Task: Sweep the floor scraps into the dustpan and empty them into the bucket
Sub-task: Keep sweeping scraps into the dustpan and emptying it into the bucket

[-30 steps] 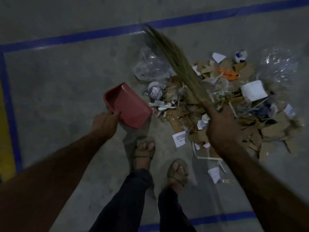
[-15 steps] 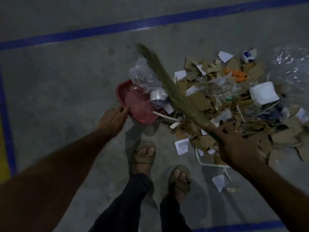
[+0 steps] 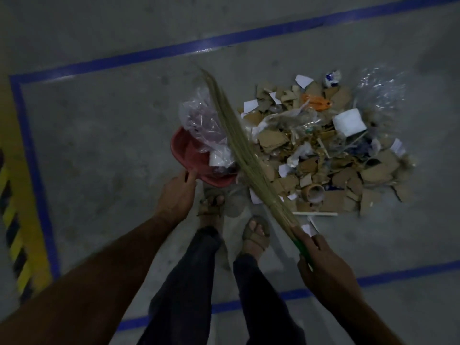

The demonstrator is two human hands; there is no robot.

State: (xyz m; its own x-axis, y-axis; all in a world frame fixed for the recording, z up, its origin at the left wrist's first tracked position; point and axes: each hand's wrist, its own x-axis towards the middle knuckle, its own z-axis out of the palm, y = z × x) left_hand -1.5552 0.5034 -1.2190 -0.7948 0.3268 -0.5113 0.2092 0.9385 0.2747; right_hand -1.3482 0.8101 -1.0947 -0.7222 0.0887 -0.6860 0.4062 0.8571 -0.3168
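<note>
I see my right hand [image 3: 323, 267] low and near, fingers wrapped round the broom [image 3: 239, 150] handle. My left hand [image 3: 178, 195] grips the red dustpan [image 3: 191, 155] rim; beyond, scraps [image 3: 323, 150] litter the floor [image 3: 99, 135].

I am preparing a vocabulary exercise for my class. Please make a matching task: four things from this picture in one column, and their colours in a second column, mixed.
Things:
1. dustpan
2. broom handle
3. floor line
4. plastic fish-shaped piece

Colours:
A. orange
B. blue
C. red
D. green

Pairs: 1-C, 2-D, 3-B, 4-A
</note>
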